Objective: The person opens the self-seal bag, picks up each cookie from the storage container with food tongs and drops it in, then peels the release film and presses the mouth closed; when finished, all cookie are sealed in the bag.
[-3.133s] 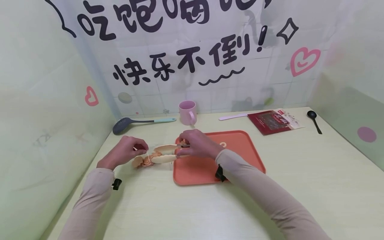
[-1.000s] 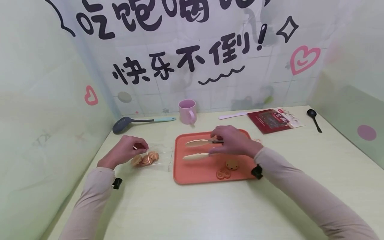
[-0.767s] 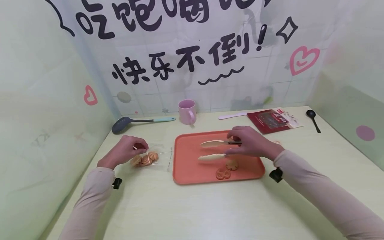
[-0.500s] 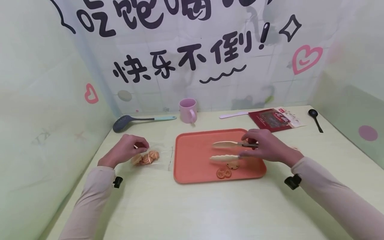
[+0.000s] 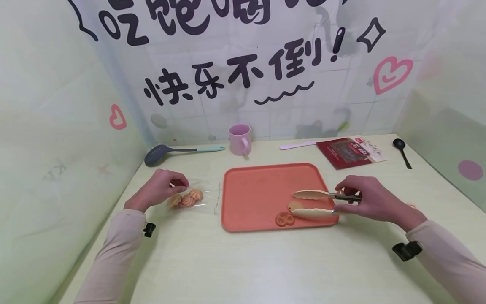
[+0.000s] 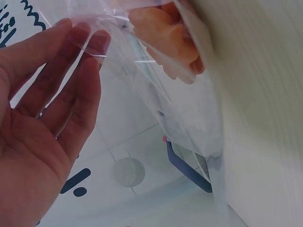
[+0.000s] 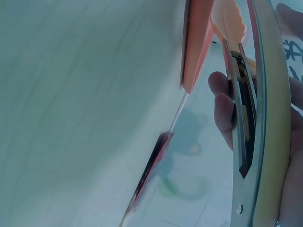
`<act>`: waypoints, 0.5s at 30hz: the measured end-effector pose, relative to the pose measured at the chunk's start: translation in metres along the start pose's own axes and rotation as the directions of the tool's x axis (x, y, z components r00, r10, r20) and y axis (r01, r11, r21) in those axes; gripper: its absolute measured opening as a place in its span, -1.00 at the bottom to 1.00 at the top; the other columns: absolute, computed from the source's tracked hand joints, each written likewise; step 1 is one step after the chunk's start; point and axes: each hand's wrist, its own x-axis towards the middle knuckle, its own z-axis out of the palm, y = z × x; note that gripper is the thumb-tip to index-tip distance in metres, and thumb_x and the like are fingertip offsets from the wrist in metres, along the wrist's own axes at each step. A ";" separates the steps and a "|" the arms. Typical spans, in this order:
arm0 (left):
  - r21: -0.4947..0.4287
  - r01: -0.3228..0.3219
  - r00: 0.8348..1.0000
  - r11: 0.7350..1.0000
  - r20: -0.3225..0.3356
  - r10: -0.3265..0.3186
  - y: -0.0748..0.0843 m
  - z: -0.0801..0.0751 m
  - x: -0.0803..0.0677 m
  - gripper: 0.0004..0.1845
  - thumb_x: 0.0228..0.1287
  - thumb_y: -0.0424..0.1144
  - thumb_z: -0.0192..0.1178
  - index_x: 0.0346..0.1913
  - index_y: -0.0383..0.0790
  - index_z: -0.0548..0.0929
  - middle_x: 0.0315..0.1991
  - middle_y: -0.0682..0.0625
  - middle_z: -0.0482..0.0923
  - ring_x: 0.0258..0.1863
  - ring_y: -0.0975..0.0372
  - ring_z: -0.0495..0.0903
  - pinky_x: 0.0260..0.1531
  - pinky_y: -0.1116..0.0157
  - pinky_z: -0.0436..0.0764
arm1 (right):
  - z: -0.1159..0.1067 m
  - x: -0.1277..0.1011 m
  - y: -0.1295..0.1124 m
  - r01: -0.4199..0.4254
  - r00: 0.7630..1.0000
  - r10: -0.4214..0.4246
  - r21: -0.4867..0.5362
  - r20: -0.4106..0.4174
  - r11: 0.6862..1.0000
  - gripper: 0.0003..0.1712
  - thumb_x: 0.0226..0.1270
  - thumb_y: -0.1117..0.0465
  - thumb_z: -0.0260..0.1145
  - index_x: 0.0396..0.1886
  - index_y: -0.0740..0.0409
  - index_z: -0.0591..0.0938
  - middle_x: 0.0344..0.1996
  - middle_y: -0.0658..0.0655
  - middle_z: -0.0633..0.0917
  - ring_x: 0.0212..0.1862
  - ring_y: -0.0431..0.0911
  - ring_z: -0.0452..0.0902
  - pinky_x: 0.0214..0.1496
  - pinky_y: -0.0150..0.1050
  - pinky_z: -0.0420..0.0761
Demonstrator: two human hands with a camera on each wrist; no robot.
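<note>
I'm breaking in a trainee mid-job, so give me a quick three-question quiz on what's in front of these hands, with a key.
1. Multiple choice: what does the right hand hold?
A) a slotted spoon
B) tongs
C) a purple mug
2. True or false: the pretzel-shaped cookie lies on the orange tray.
3. Short answer: what is inside the clear bag that the left hand pinches?

Key:
1. B, with the two arms spread apart.
2. True, near the tray's front edge.
3. Ridged cookies, seen through the film.
</note>
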 end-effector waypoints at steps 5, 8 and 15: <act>0.000 0.008 1.000 1.000 -0.005 -0.008 0.001 0.000 0.000 -0.93 0.23 -0.42 0.36 -0.26 -0.23 0.78 -0.35 0.03 0.77 -0.34 0.31 0.71 -0.24 0.34 0.68 | -0.006 -0.003 0.001 -0.015 1.000 0.015 -0.016 0.008 1.000 -0.56 -0.14 0.05 0.70 -0.25 -0.02 0.69 -0.47 -0.15 0.63 -0.43 -0.39 0.45 -0.38 -0.44 0.57; -0.003 0.015 1.000 1.000 -0.003 -0.015 0.001 0.002 0.001 -0.93 0.23 -0.42 0.36 -0.26 -0.23 0.78 -0.35 0.03 0.77 -0.35 0.33 0.69 -0.25 0.34 0.69 | -0.007 -0.004 0.000 -0.028 0.999 0.029 -0.026 0.026 0.999 -0.56 -0.13 0.04 0.70 -0.24 -0.03 0.69 -0.46 -0.17 0.62 -0.41 -0.39 0.43 -0.37 -0.44 0.57; 0.000 0.018 1.000 1.000 -0.001 -0.018 0.001 0.004 0.000 -0.92 0.23 -0.42 0.36 -0.25 -0.22 0.78 -0.35 0.04 0.76 -0.36 0.34 0.68 -0.26 0.34 0.68 | -0.009 -0.002 -0.004 0.020 1.000 -0.019 -0.033 0.025 0.999 -0.56 -0.14 0.01 0.70 -0.27 -0.04 0.69 -0.48 -0.19 0.60 -0.42 -0.42 0.38 -0.40 -0.44 0.48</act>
